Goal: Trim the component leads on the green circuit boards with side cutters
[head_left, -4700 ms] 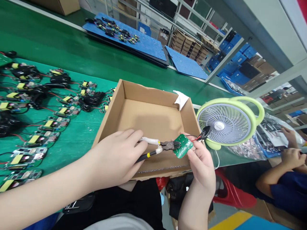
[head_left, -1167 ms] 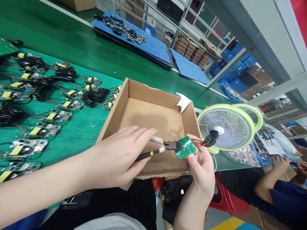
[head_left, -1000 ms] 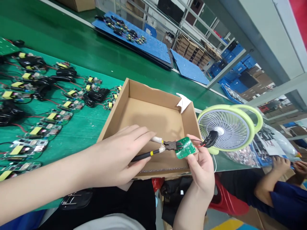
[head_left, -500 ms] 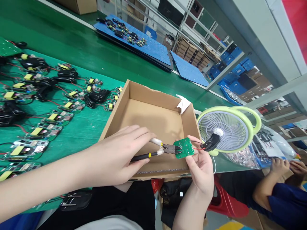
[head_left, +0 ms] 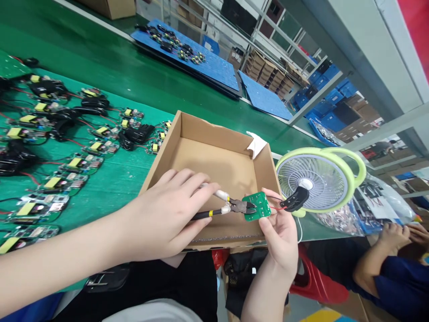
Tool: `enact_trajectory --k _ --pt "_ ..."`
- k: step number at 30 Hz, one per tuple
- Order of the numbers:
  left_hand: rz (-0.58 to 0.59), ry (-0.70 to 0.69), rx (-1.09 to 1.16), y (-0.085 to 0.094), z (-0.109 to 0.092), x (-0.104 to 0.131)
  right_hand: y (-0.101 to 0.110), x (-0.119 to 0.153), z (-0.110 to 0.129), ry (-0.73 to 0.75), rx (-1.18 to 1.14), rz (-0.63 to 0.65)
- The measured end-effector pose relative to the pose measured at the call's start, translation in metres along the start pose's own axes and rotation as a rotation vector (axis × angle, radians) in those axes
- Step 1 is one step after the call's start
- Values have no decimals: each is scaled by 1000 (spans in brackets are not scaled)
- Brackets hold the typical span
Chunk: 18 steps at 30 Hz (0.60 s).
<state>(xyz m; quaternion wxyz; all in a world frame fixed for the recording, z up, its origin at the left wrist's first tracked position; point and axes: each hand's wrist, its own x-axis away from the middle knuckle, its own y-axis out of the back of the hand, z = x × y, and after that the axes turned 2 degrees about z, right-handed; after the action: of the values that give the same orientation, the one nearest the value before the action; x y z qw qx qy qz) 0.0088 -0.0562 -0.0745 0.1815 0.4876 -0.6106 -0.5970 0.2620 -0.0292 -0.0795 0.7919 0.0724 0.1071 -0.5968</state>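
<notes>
My left hand (head_left: 177, 210) grips a pair of diagonal cutters (head_left: 238, 206) with one white-wrapped and one black handle. The cutter jaws lie against the underside of a green circuit board (head_left: 259, 206), which is dotted with solder points. My right hand (head_left: 279, 232) pinches that board by its right and lower edges. Thin red and black wires lead from the board to a black bundled cable (head_left: 296, 200) beyond my fingers. Below both hands is a shallow cardboard box (head_left: 208, 156). What sits on the board's other face is hidden.
Several circuit boards with yellow transformers (head_left: 75, 162) and black cables cover the green mat at left. A lime-green fan (head_left: 315, 179) stands right of the box. Blue panels (head_left: 201, 58) lie at the back. A co-worker's hands (head_left: 395, 235) are at far right.
The cutters have shifted slightly right, so their jaw tips reach further over the board. The board and my right hand stay almost where they were.
</notes>
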Motion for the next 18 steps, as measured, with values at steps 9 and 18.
enact_trajectory --k 9,18 --pt "-10 -40 -131 1 -2 -3 0 0 0 -12 18 3" --pt "-23 -76 -143 -1 -1 -1 -1 2 1 -12 31 4"
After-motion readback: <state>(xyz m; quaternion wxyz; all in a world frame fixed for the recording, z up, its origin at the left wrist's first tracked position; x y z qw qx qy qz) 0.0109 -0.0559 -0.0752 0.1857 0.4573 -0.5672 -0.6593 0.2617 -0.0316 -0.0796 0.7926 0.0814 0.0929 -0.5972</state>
